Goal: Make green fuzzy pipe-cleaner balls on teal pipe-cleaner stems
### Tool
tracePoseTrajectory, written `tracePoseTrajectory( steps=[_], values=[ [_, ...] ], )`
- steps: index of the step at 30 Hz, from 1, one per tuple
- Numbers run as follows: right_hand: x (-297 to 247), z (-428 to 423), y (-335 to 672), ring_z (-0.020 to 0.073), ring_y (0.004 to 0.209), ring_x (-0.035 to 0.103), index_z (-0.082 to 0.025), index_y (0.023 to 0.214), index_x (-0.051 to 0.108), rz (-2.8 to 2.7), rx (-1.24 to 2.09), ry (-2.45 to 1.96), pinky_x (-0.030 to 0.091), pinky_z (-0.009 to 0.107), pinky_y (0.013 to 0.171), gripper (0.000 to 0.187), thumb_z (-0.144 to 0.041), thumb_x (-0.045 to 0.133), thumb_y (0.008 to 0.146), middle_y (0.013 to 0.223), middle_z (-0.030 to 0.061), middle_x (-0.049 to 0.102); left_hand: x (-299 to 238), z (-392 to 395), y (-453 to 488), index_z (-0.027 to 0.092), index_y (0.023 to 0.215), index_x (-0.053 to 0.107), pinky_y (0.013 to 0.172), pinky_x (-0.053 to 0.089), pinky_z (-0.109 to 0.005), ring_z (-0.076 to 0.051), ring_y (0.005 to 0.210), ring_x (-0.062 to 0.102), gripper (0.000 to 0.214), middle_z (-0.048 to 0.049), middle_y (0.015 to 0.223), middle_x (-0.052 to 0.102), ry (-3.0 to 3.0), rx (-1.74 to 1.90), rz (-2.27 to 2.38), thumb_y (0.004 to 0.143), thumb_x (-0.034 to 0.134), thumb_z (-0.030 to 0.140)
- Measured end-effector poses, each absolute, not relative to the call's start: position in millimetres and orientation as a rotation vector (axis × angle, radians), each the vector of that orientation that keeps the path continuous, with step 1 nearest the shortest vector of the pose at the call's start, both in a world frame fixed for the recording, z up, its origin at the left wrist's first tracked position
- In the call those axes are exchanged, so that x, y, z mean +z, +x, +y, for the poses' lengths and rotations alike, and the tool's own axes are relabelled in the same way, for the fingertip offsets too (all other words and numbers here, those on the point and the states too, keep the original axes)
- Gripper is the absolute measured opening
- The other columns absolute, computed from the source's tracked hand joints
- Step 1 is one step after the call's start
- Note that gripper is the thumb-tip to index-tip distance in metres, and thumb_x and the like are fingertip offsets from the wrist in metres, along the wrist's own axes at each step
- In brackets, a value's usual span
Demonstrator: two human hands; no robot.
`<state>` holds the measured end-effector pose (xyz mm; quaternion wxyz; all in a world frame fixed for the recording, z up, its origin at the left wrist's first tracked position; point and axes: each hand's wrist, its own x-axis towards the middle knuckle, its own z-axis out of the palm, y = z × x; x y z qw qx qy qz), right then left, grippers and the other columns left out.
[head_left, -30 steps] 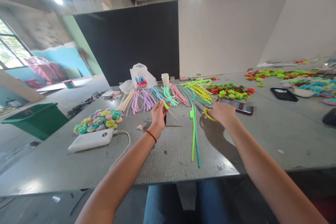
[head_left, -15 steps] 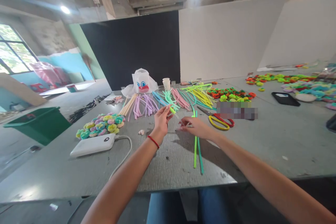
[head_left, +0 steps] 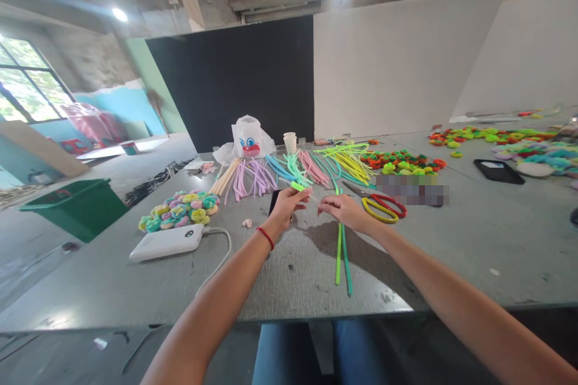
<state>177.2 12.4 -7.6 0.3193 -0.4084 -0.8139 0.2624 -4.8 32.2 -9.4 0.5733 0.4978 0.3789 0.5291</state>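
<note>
Grey tabletop [head_left: 289, 295], lime piece [head_left: 295, 185] sloping rightward, clamped by left fingers [head_left: 295, 196], right fingers [head_left: 330, 207] unclear.

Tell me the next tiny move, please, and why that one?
Probably bring the right grip's fingertips in to touch the green piece. The left grip pinches it above the table, the right is close beside it, and the scissors lie put down.

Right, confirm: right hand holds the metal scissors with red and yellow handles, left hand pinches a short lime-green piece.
No: in the head view, the scissors lie on the grey table near the right hand, not in it. The left hand does pinch the lime-green piece.
</note>
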Motion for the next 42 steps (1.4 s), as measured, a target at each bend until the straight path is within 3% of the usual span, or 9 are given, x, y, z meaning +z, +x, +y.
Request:
tracePoseTrajectory(
  steps=[6,12,19,24,28,42],
  values=[
    [-9.9,17.2,181.7,0.0109,0.052,0.043,-0.015,0.077,0.065,-2.200,0.856,-1.042,0.033,0.023,0.051,0.039,-0.050,0.049,0.084,0.058,-0.0025,0.045,-8.6,39.4,-17.0,0.011,0.063,0.068,0.050,0.040,-0.020,-0.008,0.050,0.053,0.021,-0.0016,0.054,0.059,1.145,1.084,0.883,0.054,0.080,0.025],
    [-12.4,25.0,191.4,0.0102,0.048,0.038,-0.016,0.076,0.062,-2.174,1.032,-0.954,0.038,0.022,0.048,0.040,-0.054,0.050,0.084,0.051,-0.0064,0.030,-11.3,42.5,-20.7,0.011,0.066,0.068,0.051,0.042,-0.019,-0.006,0.047,0.052,0.018,-0.0002,0.055,0.060,1.114,1.085,0.822,0.054,0.078,0.021],
    [-3.1,25.1,204.8,0.0080,0.048,0.034,-0.016,0.071,0.057,-2.123,1.163,-0.976,0.034,0.021,0.047,0.042,-0.057,0.057,0.078,0.055,-0.0064,0.034,-5.6,37.9,-21.7,0.010,0.060,0.068,0.049,0.043,-0.021,-0.009,0.048,0.055,0.020,-0.0021,0.051,0.061,1.223,1.123,0.763,0.049,0.080,0.022],
    [-1.0,28.0,213.9,0.0076,0.050,0.036,-0.016,0.072,0.058,-2.102,1.175,-1.011,0.031,0.022,0.048,0.041,-0.056,0.060,0.076,0.058,-0.0053,0.040,-11.2,39.1,-20.7,0.012,0.061,0.070,0.051,0.044,-0.022,-0.010,0.048,0.056,0.018,-0.0025,0.052,0.063,1.296,1.217,0.728,0.052,0.080,0.024],
    [0.1,28.4,220.4,0.0083,0.055,0.040,-0.015,0.074,0.061,-2.096,1.169,-1.020,0.035,0.022,0.052,0.039,-0.054,0.061,0.077,0.065,-0.0026,0.046,-13.5,39.6,-21.0,0.012,0.060,0.070,0.051,0.044,-0.023,-0.011,0.047,0.057,0.018,-0.0037,0.054,0.065,1.333,1.261,0.723,0.052,0.080,0.025],
    [17.3,29.0,254.4,0.0076,0.043,0.034,-0.016,0.067,0.059,-1.930,0.997,-1.163,0.033,0.022,0.043,0.041,-0.057,0.061,0.072,0.052,-0.0045,0.041,1.8,54.6,-58.0,0.015,0.061,0.067,0.053,0.044,-0.021,-0.008,0.049,0.054,0.022,0.0004,0.052,0.060,1.349,1.485,0.738,0.056,0.079,0.033]
  ],
)
